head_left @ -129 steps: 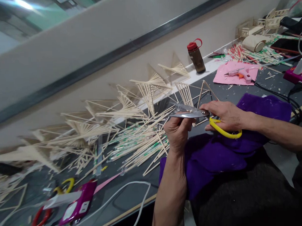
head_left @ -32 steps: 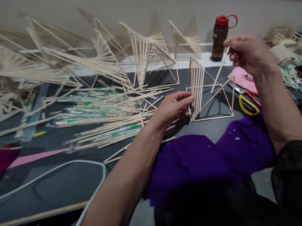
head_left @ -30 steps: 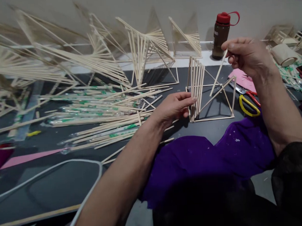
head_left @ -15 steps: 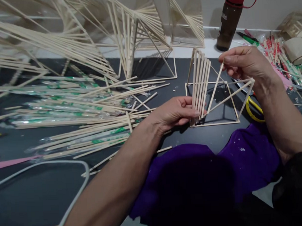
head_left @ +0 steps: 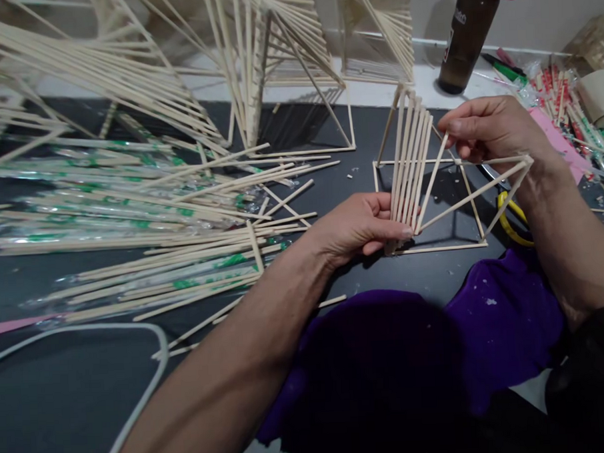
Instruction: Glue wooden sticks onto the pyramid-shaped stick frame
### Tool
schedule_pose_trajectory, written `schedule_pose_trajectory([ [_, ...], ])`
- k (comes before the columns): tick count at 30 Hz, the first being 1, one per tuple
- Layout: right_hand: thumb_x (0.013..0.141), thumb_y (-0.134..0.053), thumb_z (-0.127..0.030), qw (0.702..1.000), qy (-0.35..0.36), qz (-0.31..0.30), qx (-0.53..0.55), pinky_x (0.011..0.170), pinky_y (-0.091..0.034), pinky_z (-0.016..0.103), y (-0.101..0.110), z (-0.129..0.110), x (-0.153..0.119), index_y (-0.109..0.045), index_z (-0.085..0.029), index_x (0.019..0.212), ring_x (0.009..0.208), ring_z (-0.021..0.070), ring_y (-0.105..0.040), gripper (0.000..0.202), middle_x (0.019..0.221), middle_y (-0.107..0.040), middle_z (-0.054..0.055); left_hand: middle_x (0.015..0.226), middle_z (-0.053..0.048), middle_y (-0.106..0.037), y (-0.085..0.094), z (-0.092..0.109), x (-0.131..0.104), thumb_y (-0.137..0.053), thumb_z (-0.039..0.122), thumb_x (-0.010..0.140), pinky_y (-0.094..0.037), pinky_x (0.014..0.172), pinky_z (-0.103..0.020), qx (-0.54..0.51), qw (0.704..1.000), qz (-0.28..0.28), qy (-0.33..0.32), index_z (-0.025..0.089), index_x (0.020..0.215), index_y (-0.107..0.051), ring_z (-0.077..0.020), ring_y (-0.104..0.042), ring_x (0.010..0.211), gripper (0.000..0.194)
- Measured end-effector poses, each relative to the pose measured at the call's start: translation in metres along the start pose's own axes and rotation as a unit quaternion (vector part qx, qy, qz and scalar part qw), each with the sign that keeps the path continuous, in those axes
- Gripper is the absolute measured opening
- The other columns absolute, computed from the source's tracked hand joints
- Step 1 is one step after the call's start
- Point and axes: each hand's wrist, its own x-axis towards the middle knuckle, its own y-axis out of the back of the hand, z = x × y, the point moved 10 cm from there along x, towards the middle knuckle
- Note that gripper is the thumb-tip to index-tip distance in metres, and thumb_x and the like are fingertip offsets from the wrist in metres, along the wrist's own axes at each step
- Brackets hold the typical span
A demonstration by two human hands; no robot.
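A small frame of wooden chopsticks (head_left: 443,248) stands on the dark table, with a fan of several slanting sticks (head_left: 410,162) along its left side. My left hand (head_left: 369,227) is closed round the lower end of that fan, thumb in front and fingers partly hidden behind. My right hand (head_left: 475,129) pinches the upper end of a single chopstick (head_left: 433,184) between thumb and fingers. This stick leans beside the fan, its lower end close to my left thumb. Whether that end touches the frame, I cannot tell.
Loose and wrapped chopsticks (head_left: 181,212) cover the table's left. Larger stick structures (head_left: 294,53) stand behind. A dark bottle (head_left: 467,42), yellow-handled scissors (head_left: 512,220) and red-and-green wrapped sticks (head_left: 559,98) lie or stand to the right. A pale curved bar (head_left: 151,326) is at lower left.
The single chopstick in my right hand has come closer to the fan, its top nearer the other sticks. My left hand keeps its hold. The view has shifted slightly.
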Motion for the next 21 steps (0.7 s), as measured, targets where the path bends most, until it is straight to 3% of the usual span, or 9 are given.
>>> schedule_pose_trajectory([
  [13,0.078,-0.068,-0.010,1.000,0.005,0.003,0.007,0.036,-0.031,0.015,-0.0015,0.0016,0.0010,-0.073,-0.010,0.078,0.042,0.0042,-0.051,0.005,0.062,-0.066,0.003,0.064,-0.006,-0.069,0.0014,-0.0017,-0.0012,-0.082,0.017,0.055,-0.020,0.028,-0.017,0.026,0.999,0.022,0.000,0.013,0.071,-0.071,-0.0031,-0.039,0.034,0.019],
  [21,0.078,-0.071,-0.018,1.000,0.019,0.001,-0.005,0.038,-0.028,0.016,-0.0050,0.0044,0.0034,-0.074,-0.011,0.085,0.047,0.0028,-0.049,0.010,0.068,-0.066,0.002,0.058,-0.002,-0.066,0.0051,-0.0043,-0.0023,-0.083,0.021,0.053,-0.020,0.028,-0.016,0.039,0.999,0.034,0.014,0.013,0.074,-0.070,-0.0033,-0.039,0.033,0.026],
])
